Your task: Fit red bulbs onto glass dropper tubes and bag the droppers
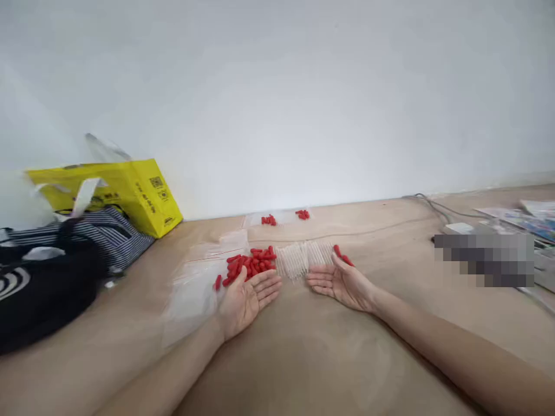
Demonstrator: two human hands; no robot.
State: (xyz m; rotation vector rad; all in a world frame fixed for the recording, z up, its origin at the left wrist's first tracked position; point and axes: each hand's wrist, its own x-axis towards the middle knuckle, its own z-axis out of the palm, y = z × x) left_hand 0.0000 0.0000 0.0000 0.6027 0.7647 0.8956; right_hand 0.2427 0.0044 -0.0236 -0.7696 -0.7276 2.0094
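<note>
My left hand lies palm up on the table, fingers stretched out, just in front of a heap of small red pieces. Opposite it, my right hand also rests palm up with its fingers extended. Neither hand holds anything. Between and beyond the fingertips is a row of thin whitish sticks, laid side by side. Two more red pieces sit just behind my right thumb. Flat clear plastic bags spread out to the left of my left hand, partly under the red heap.
Against the wall, clear bags with red pieces lie on the brown table. A yellow bag, a striped bag and a black bag stand at left. At right are cables, a white device and papers.
</note>
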